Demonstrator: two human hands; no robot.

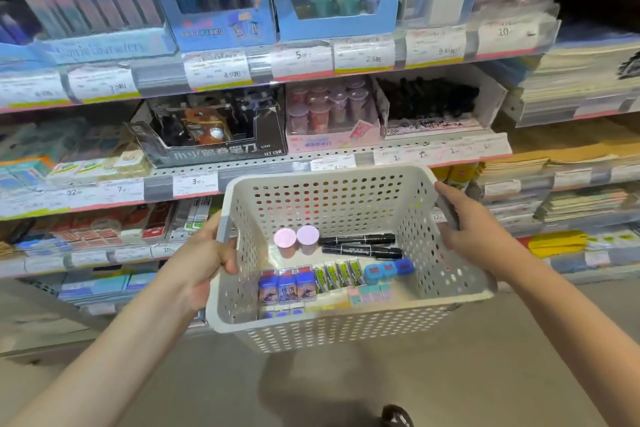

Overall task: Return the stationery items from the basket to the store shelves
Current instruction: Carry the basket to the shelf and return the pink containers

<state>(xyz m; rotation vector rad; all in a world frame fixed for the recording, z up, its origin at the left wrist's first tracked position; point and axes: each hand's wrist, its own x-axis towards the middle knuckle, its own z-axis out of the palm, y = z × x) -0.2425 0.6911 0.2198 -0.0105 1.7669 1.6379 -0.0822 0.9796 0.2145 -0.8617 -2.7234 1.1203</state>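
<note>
A single head-worn, wide-angle camera supplies the only view; no second view shares the scene. It looks forward and down from above the basket (349, 319), which sits just below frame centre and close to the lens. Both forearms enter from the bottom corners — the left hand (204, 260) at the basket's left rim, the right hand (464, 218) at its right rim. Beyond the basket, the shelves (263, 163) face the camera and fill the upper frame. Below the basket lies the floor (242, 388). Straight shelf edges bow toward the frame borders — lens distortion.

Bright, even store light; shelves (242, 80) smeared, edges bowed by wide angle.
</note>
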